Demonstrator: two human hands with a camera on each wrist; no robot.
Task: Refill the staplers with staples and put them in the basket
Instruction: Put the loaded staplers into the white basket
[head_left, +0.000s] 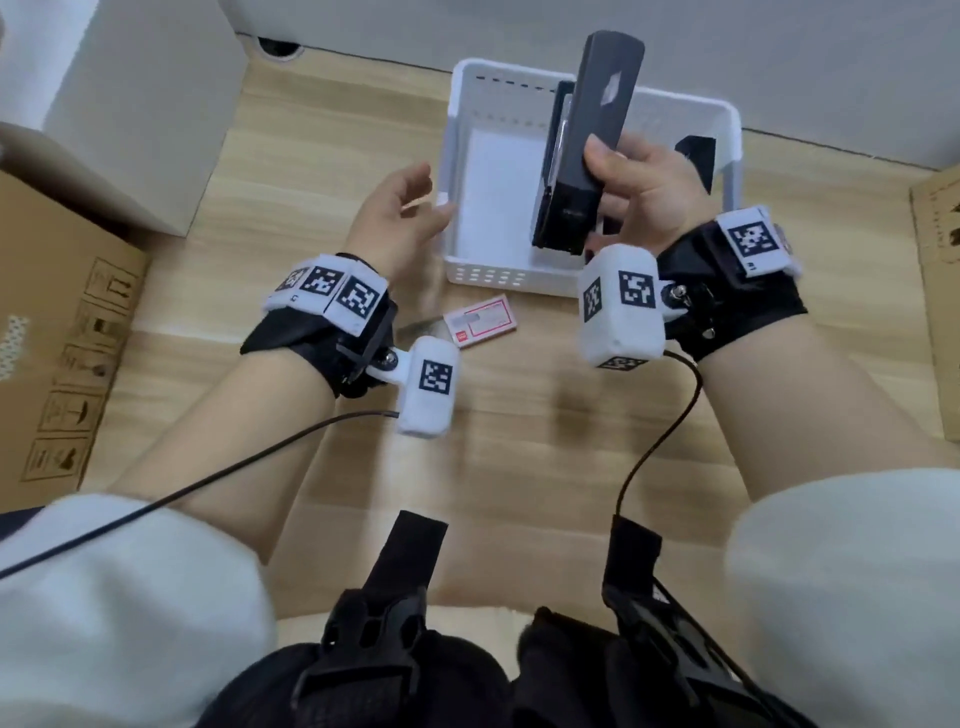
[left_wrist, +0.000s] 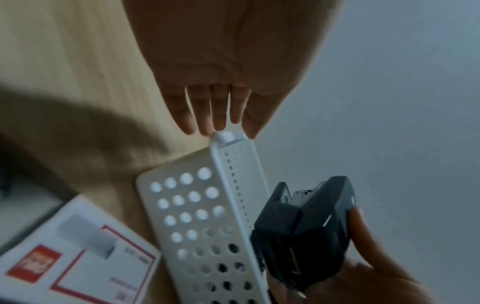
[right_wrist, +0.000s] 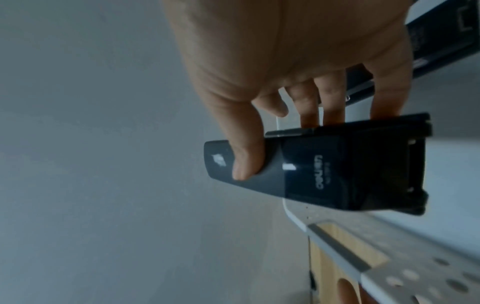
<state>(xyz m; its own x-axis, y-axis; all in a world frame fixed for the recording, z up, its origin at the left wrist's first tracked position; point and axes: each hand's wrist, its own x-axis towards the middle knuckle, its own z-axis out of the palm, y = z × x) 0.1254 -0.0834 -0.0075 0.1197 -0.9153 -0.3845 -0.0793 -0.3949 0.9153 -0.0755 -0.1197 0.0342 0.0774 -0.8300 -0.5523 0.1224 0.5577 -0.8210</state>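
Observation:
My right hand (head_left: 631, 174) grips a dark grey stapler (head_left: 587, 150) and holds it nearly upright over the white perforated basket (head_left: 457, 156). The thumb presses on the stapler's top cover (right_wrist: 244, 162), the fingers wrap behind it. In the left wrist view the stapler (left_wrist: 306, 224) shows at the lower right beside the basket wall (left_wrist: 197, 216). A second black stapler (head_left: 696, 156) lies in the basket's right side, partly hidden by my right hand. My left hand (head_left: 402, 208) hovers empty with relaxed fingers just left of the basket. A red and white staple box (head_left: 480, 320) lies on the table in front of the basket.
The table (head_left: 311, 171) is light wood. A brown cardboard box (head_left: 57, 332) stands at the left, another cardboard box (head_left: 937, 291) at the right edge. A white box (head_left: 140, 98) stands at the back left. Cables run from both wrist cameras toward my lap.

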